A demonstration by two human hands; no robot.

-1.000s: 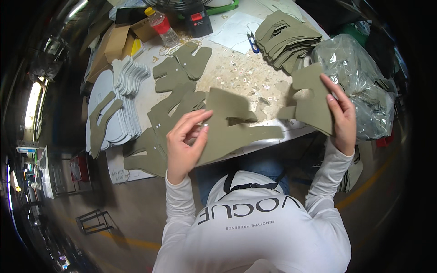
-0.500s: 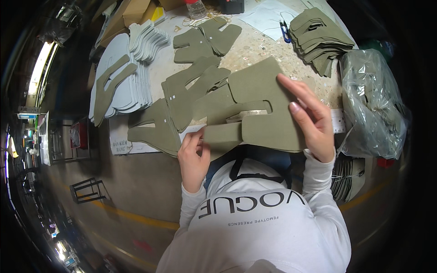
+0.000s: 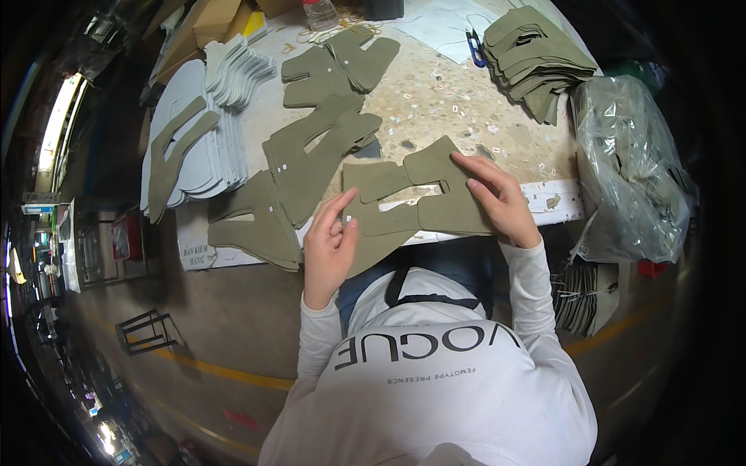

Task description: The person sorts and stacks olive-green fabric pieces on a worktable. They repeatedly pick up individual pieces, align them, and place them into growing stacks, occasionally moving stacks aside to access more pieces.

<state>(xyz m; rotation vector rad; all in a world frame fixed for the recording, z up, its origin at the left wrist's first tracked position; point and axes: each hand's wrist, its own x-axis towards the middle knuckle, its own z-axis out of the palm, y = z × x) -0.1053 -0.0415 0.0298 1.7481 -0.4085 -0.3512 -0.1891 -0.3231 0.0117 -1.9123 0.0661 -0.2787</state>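
Observation:
Near the table's front edge, olive fabric cut pieces (image 3: 458, 210) with a slot between their arms lie stacked, nearly flat. My right hand (image 3: 503, 200) rests on their right edge, fingers stretched out and thumb apart. At their left end is my left hand (image 3: 330, 247), index finger extended, thumb apart and the other fingers partly curled. A small white label shows by its thumb. Left of that hand lie more olive pieces (image 3: 252, 233) with small white labels. Behind them are further olive pieces (image 3: 315, 155). What is under the fingertips is hidden.
Light grey pieces (image 3: 210, 159) are piled at the left, with olive strips on top. An olive stack (image 3: 536, 58) and blue thread snips (image 3: 475, 48) are at the far right. A clear plastic bag (image 3: 633, 171) bulges beside the table. Small labels litter the tabletop (image 3: 435, 93).
The olive pieces between my hands went from raised and tilted to lying lower and flatter. My right hand moved down and left with them; my left index finger stretched out. The view shifted slightly.

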